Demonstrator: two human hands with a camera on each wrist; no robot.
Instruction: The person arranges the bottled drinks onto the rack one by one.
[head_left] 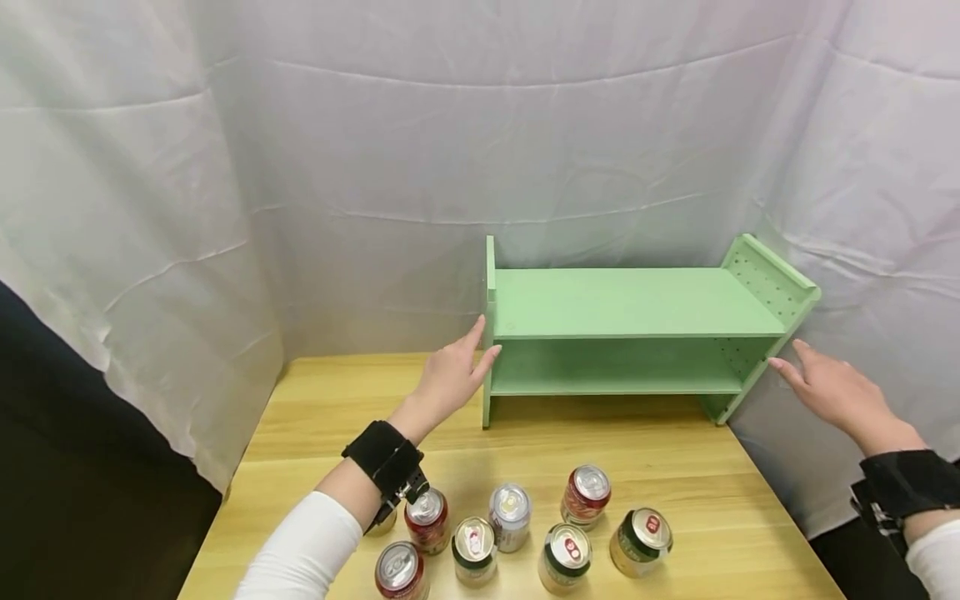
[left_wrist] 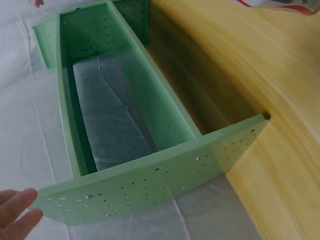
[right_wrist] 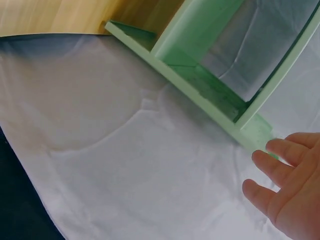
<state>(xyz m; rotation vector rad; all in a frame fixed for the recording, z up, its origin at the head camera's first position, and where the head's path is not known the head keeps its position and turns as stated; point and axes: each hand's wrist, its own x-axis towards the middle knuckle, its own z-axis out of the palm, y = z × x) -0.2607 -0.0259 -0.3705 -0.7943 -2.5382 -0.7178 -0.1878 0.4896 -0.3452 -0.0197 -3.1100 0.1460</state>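
A light green two-tier shelf (head_left: pixel 630 302) stands at the back right of a wooden table (head_left: pixel 337 400). My left hand (head_left: pixel 459 373) reaches to its left side panel (left_wrist: pixel 150 185) with straight fingers; the fingertips (left_wrist: pixel 20 210) lie at the panel's edge, and contact is unclear. On the other side, my right hand (head_left: pixel 821 385) stretches with straight fingers toward the right side panel (head_left: pixel 765 287). Its fingertips (right_wrist: pixel 280 170) are just short of that panel's end (right_wrist: pixel 257 132). Neither hand holds anything. Both shelf levels are bare.
Several drink cans stand near the table's front edge, among them a red one (head_left: pixel 585 493), a silver one (head_left: pixel 510 515) and a gold one (head_left: pixel 641 542). White cloth (head_left: pixel 375 167) hangs behind and beside the table. The table's right edge (head_left: pixel 776 508) runs close under my right arm.
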